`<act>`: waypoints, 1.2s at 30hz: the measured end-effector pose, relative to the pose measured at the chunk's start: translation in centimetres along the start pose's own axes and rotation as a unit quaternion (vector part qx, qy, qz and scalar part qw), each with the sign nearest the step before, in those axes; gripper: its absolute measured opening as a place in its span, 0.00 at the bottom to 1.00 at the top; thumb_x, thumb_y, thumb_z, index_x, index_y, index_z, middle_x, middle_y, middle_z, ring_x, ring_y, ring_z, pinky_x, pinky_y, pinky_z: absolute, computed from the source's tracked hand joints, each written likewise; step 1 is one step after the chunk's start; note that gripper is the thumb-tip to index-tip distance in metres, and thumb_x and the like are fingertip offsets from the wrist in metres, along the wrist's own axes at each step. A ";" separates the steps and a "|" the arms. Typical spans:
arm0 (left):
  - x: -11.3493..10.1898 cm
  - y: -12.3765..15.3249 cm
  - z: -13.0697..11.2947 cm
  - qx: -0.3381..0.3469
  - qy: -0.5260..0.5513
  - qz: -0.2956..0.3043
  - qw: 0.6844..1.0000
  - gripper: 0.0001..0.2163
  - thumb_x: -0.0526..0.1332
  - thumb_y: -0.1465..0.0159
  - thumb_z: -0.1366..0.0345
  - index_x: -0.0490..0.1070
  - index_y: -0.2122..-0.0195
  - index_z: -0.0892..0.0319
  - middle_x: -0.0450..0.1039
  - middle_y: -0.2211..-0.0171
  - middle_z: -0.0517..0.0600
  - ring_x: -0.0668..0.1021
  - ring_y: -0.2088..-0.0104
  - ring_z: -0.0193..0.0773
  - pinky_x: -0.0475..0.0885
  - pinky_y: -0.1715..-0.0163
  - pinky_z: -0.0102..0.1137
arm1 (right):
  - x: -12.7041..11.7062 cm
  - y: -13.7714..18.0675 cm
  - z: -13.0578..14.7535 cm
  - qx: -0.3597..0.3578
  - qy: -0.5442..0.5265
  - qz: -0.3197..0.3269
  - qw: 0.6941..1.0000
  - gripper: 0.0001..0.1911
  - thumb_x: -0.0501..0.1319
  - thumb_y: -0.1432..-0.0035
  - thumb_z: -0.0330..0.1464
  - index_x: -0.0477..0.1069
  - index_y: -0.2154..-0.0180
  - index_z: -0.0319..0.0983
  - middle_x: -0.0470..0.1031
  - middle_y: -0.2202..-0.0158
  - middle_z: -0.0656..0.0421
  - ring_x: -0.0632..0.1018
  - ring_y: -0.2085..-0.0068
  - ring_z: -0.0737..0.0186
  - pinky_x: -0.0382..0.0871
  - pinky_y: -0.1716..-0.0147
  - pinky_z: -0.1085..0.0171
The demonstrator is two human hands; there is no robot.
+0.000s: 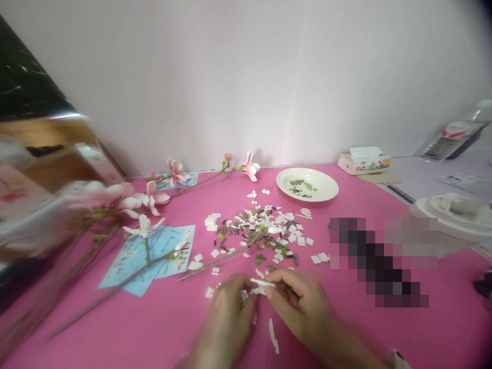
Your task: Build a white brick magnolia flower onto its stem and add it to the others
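Observation:
Near the table's front, my left hand and my right hand meet with fingertips pinched together. A thin white plastic piece spans between them, gripped from both sides. Just under it another white bit shows, partly hidden by the fingers. A long curved white piece lies on the table below the hands. Beyond the fingers spreads a pile of small building pieces in white, grey-brown and green. A brown model stem with a white bud lies across the pile's front.
Pink-white model magnolia branches lie at the left, partly over blue printed sheets. A white plate with green pieces stands at the back. A tissue pack, a bottle and a pixelated dark object are at the right.

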State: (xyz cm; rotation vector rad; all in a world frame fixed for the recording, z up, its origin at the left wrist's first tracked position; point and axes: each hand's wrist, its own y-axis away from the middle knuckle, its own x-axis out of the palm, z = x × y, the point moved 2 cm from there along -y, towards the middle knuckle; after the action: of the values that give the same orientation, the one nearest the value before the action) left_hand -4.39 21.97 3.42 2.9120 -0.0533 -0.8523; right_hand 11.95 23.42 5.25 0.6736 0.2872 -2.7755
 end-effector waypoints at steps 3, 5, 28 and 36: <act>0.2 -0.4 -0.1 0.040 -0.021 -0.011 0.999 0.09 0.58 0.40 0.75 0.70 0.74 0.56 0.73 0.70 0.50 0.76 0.68 0.45 0.64 0.68 0.34 | 0.0 0.0 0.1 -0.015 0.012 -0.004 1.000 0.09 0.58 0.37 0.33 0.73 0.69 0.39 0.61 0.79 0.66 0.64 0.77 0.67 0.56 0.77 0.67; 0.3 -0.5 -0.1 0.055 -0.030 -0.011 0.998 0.10 0.57 0.39 0.75 0.70 0.75 0.57 0.72 0.69 0.51 0.76 0.68 0.44 0.64 0.68 0.33 | 0.0 0.0 0.1 -0.013 0.016 0.000 1.000 0.09 0.58 0.37 0.33 0.74 0.69 0.39 0.62 0.79 0.66 0.65 0.77 0.67 0.57 0.77 0.67; -1.9 2.3 1.8 -0.021 0.212 0.019 0.977 0.08 0.59 0.31 0.58 0.72 0.57 0.55 0.75 0.66 0.47 0.74 0.64 0.42 0.68 0.60 0.36 | -0.1 0.3 1.5 -0.022 0.061 0.048 0.997 0.18 0.46 0.30 0.35 0.52 0.75 0.43 0.60 0.78 0.64 0.67 0.75 0.65 0.56 0.74 0.64; -1.6 2.5 1.7 -0.055 0.470 0.020 0.881 0.19 0.81 0.52 0.63 0.75 0.64 0.56 0.84 0.63 0.48 0.82 0.67 0.35 0.75 0.64 0.28 | 0.2 0.7 1.0 -0.061 0.106 0.088 0.989 0.16 0.45 0.32 0.32 0.51 0.75 0.43 0.62 0.79 0.64 0.66 0.76 0.65 0.51 0.75 0.62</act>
State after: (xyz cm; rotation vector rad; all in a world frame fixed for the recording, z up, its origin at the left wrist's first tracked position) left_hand -6.69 19.39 3.18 2.8524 0.0159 0.5963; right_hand 11.57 22.44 5.95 0.9180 0.4159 -2.4986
